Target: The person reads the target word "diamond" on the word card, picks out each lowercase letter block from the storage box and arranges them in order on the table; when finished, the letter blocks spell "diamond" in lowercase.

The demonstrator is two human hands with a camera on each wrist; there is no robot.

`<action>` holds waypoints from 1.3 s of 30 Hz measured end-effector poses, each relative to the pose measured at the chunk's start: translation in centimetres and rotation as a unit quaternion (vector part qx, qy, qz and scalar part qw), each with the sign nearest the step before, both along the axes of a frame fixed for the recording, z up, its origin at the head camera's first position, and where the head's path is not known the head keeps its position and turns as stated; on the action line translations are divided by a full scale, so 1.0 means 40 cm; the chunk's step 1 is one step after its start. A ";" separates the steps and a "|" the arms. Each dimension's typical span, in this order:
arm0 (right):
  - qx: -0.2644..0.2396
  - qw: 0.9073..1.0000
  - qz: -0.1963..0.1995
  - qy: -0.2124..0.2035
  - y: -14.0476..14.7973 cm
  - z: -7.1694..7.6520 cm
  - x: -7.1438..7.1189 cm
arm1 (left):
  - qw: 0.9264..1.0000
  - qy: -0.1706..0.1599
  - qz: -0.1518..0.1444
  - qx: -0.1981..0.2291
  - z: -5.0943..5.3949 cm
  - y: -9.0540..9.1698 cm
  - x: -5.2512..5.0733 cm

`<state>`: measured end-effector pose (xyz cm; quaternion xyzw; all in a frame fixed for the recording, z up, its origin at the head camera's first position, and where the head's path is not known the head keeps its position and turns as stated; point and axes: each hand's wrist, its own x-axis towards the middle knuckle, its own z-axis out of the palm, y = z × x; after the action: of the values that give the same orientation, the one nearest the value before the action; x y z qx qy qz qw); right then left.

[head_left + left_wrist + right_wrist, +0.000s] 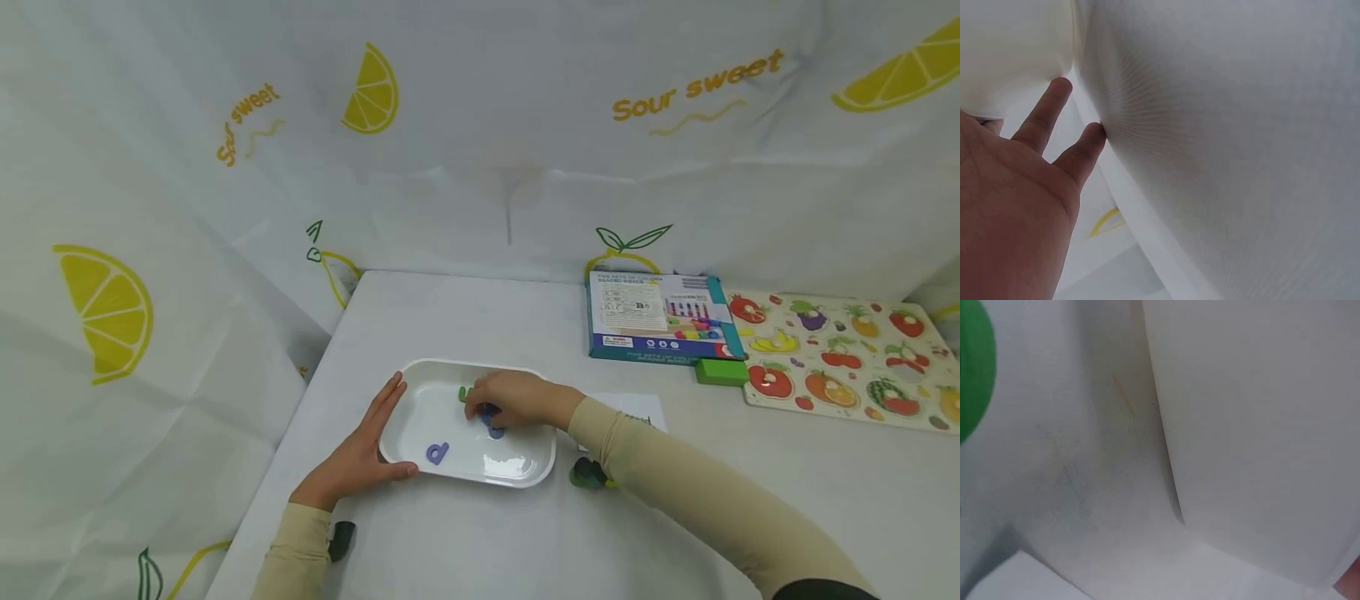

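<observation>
A white tray (465,471) lies on the table. The left hand (360,458) steadies its left end, fingers spread along the side and thumb at the near rim; the left hand (1016,206) also shows with straight, spread fingers in the left wrist view. Inside the tray, the right hand (517,398) bends its fingers down around dark blue pieces (493,427); whether it holds one is unclear. Beside its fingertips is a green piece (462,394). A purple letter (437,452) lies near the tray's front left. Only skin at the lower right corner shows in the right wrist view.
At the back right stand a flat box (660,317), a green block (722,372) and a fruit picture board (840,358). A white paper (641,407) lies partly under the right forearm, near dark green objects (587,473). Beside the left sleeve is a dark piece (341,540).
</observation>
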<state>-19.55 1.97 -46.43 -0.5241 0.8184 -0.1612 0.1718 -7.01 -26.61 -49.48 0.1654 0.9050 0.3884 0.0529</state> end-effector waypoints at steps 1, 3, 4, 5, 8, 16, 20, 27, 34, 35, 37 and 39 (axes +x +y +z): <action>0.003 1.000 -0.003 0.003 0.000 0.002 0.003 | 1.000 0.000 0.000 0.000 -0.001 0.000 0.000; 0.010 1.000 -0.006 0.009 0.000 0.005 0.009 | 1.000 -0.001 0.001 0.000 -0.002 0.000 0.000; 0.011 1.000 -0.008 0.010 0.001 0.006 0.011 | 1.000 -0.001 0.002 -0.001 -0.002 0.001 0.000; 0.012 1.000 -0.011 0.010 0.002 0.008 0.013 | 1.000 -0.001 0.003 -0.002 -0.003 0.000 0.000; -0.002 1.000 -0.016 -0.010 0.013 0.016 0.018 | 1.000 -0.001 0.004 -0.002 -0.003 0.001 0.000; -0.123 0.983 -0.042 -0.129 0.097 0.122 0.021 | 1.000 0.000 0.000 0.002 -0.005 0.002 0.001; -0.161 0.975 -0.077 -0.132 0.180 0.199 0.031 | 1.000 0.002 -0.001 0.004 -0.001 0.001 0.000; -0.189 0.964 -0.156 -0.106 0.363 0.252 0.077 | 1.000 0.004 0.001 -0.007 0.005 -0.004 -0.001; -0.139 0.955 -0.246 -0.092 0.518 0.185 0.160 | 1.000 0.001 0.003 -0.008 -0.001 0.001 -0.002; -0.133 0.954 -0.254 -0.089 0.533 0.165 0.172 | 1.000 0.003 0.005 -0.009 -0.002 0.002 -0.001; -0.129 0.951 -0.266 -0.087 0.554 0.122 0.195 | 1.000 0.004 0.010 -0.007 -0.002 0.002 0.001; -0.128 0.948 -0.275 -0.092 0.566 0.078 0.215 | 1.000 0.003 0.014 -0.008 -0.006 0.002 0.002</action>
<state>-10.94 24.62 -43.30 -0.2793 0.8838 -0.3533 0.1269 -6.92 -26.53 -49.71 0.1535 0.9104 0.3815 0.0455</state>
